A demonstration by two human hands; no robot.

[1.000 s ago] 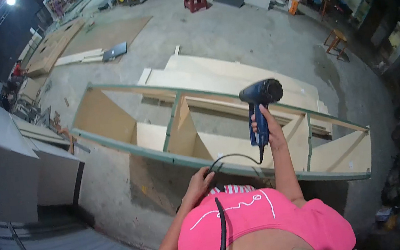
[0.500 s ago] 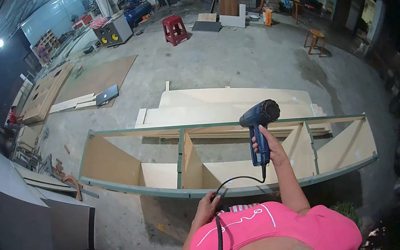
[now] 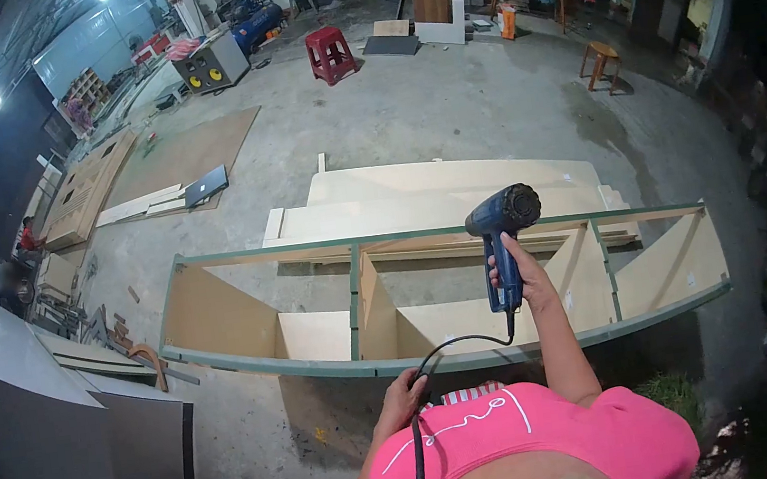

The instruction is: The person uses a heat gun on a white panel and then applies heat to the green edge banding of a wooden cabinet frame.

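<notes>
My right hand [image 3: 526, 272] is wrapped round the handle of a dark blue heat gun [image 3: 499, 216], raised over the cabinet with its vented round back end toward the right. From the handle's base a black cord [image 3: 458, 338] curves down to my left hand [image 3: 403, 397], whose fingers close on it near my waist. Below both hands lies a long wooden cabinet frame [image 3: 326, 367] with green edges, its open compartments facing up. Green strips cover its rims and its upright dividers.
Pale boards [image 3: 453, 180] are stacked just beyond the cabinet. Grey-white panels [image 3: 32, 417] lean at the left. Farther off stand a red plastic stool [image 3: 331, 58], a wooden stool [image 3: 601, 64] and a speaker box [image 3: 214, 64]. A person [image 3: 27, 235] is low at the far left.
The whole view has shifted slightly, with the cabinet a little farther right. Both hands keep the same hold on the heat gun and its cord.
</notes>
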